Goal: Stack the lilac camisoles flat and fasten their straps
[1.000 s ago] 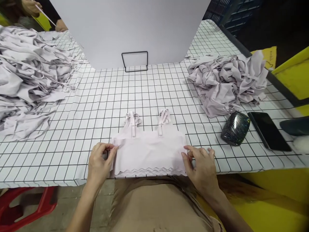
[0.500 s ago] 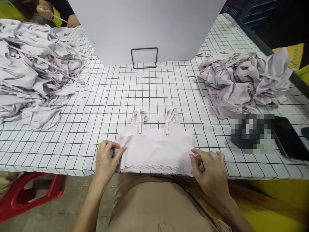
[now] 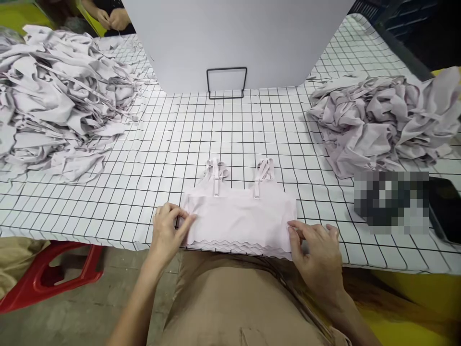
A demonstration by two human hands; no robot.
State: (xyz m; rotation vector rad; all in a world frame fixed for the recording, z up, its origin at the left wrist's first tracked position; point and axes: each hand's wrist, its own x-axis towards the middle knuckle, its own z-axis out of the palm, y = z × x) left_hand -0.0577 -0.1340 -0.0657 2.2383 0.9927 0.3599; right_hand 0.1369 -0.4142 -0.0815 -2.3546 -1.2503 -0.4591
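A pale pink bra top lies flat at the table's front edge, its two straps pointing away from me. Several wavy hem layers show along its near side, so it may be a stack; I cannot tell how many pieces. My left hand has its thumb and forefinger closed on the left side edge. At the opposite side, my right hand pinches the right edge between thumb and fingertips. Both straps have small adjusters and bunched loops.
Heaps of similar pale garments lie at left and right. A white board with a black wire stand rises at the back. A phone lies at right beside a blurred-out object. Another person's hands show far left.
The whole view has shifted, so the table's things appear farther right. My hands keep hold of the bra top's sides. The other person's hands have come together.
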